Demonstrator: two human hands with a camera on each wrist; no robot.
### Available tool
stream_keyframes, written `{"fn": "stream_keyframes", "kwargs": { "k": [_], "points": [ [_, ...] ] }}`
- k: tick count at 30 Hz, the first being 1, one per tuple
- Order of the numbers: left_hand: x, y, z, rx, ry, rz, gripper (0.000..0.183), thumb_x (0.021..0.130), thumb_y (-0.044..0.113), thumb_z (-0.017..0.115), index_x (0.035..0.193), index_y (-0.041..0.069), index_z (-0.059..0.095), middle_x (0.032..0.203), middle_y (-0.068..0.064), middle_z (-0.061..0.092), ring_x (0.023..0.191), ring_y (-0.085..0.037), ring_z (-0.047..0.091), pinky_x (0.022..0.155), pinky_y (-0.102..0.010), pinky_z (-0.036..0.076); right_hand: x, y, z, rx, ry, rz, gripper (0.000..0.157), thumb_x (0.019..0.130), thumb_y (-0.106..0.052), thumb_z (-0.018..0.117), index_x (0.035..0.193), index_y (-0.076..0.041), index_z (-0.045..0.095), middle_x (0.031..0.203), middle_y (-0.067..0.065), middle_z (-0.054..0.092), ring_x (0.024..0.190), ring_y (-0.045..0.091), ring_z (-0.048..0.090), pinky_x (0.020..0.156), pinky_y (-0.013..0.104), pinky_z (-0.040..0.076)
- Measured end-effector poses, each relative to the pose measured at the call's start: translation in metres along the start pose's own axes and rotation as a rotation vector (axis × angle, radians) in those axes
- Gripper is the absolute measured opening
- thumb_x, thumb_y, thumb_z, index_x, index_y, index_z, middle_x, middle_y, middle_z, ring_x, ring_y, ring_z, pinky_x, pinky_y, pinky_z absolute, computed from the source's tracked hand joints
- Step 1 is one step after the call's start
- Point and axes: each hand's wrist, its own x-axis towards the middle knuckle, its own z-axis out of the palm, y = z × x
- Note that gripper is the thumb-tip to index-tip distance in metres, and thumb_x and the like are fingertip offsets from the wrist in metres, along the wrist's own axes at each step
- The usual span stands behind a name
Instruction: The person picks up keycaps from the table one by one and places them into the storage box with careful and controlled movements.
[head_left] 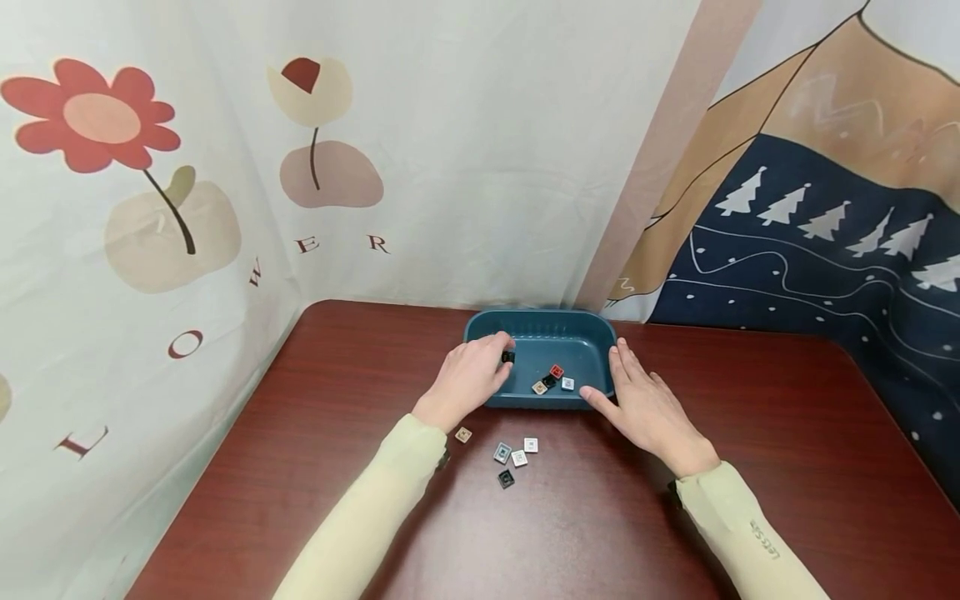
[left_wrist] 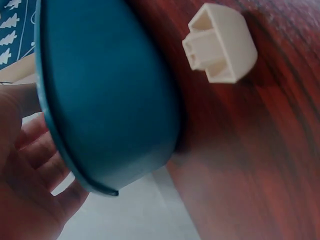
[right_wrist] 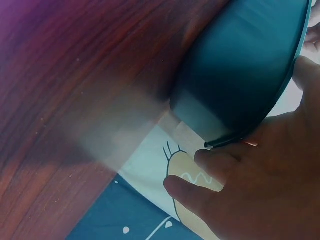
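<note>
Five small square plastic keycaps (head_left: 519,458) lie on the reddish-brown table (head_left: 337,400); I count four others (head_left: 557,372) inside one blue rectangular tray (head_left: 540,402). Over it, my left hand (head_left: 468,371) pinches one black keycap (head_left: 509,357); my right hand (head_left: 648,408), fingers straight, touches the tray's side.

The white cloth (head_left: 480,150) bore brown letters (head_left: 306,245): L, O, W, E, R; the right sleeve (head_left: 727,500) carried small lettering (head_left: 765,540), "Lets", its ending unclear.

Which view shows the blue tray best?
Head: the blue tray shows nearly whole, interior and keycaps included, though the left hand hides part. Left and right wrist views each show only part of its outer wall and rim.
</note>
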Motion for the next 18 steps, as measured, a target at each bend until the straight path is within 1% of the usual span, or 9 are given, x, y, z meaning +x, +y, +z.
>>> {"fn": "stream_keyframes", "kwargs": {
  "k": [4,7,11,16,18],
  "points": [
    [0.003,0.000,0.004,0.027,-0.034,-0.036,0.019,0.098,0.021,0.073,0.113,0.011,0.070,0.094,-0.004,0.075,0.077,-0.020,0.069,0.071,-0.039,0.058,0.000,0.000,0.000,0.004,0.000,0.001,0.104,0.101,-0.073,0.038,0.159,0.011,0.020,0.169,0.027,0.011,0.154,0.046,0.019,0.117,0.067,0.026],
    [0.006,0.000,0.006,0.049,-0.056,-0.046,0.017,0.098,0.021,0.074,0.111,0.010,0.072,0.091,-0.005,0.075,0.076,-0.020,0.070,0.070,-0.038,0.058,0.000,0.000,0.000,0.004,0.002,0.002,0.103,0.102,-0.072,0.039,0.159,0.011,0.020,0.169,0.027,0.010,0.154,0.046,0.019,0.117,0.067,0.026],
    [0.011,0.000,0.008,0.055,-0.090,-0.062,0.017,0.097,0.018,0.074,0.111,0.008,0.074,0.095,-0.008,0.075,0.078,-0.022,0.070,0.072,-0.039,0.059,0.000,0.000,0.000,0.003,0.005,0.006,0.102,0.102,-0.071,0.039,0.159,0.011,0.020,0.169,0.027,0.010,0.154,0.045,0.019,0.117,0.066,0.026],
    [0.015,0.002,0.010,0.047,-0.144,-0.073,0.015,0.096,0.015,0.075,0.109,0.007,0.076,0.100,-0.009,0.076,0.084,-0.024,0.071,0.076,-0.038,0.060,0.000,0.000,0.000,0.008,0.000,0.008,0.103,0.102,-0.072,0.038,0.159,0.012,0.020,0.169,0.028,0.011,0.154,0.046,0.020,0.117,0.067,0.026],
    [0.016,0.003,0.011,0.038,-0.156,-0.075,0.013,0.096,0.013,0.076,0.107,0.007,0.077,0.101,-0.008,0.076,0.086,-0.024,0.071,0.078,-0.038,0.060,-0.001,-0.001,0.000,0.012,-0.001,0.008,0.104,0.101,-0.072,0.038,0.159,0.012,0.020,0.169,0.028,0.010,0.154,0.046,0.020,0.117,0.067,0.025]
  ]
}}
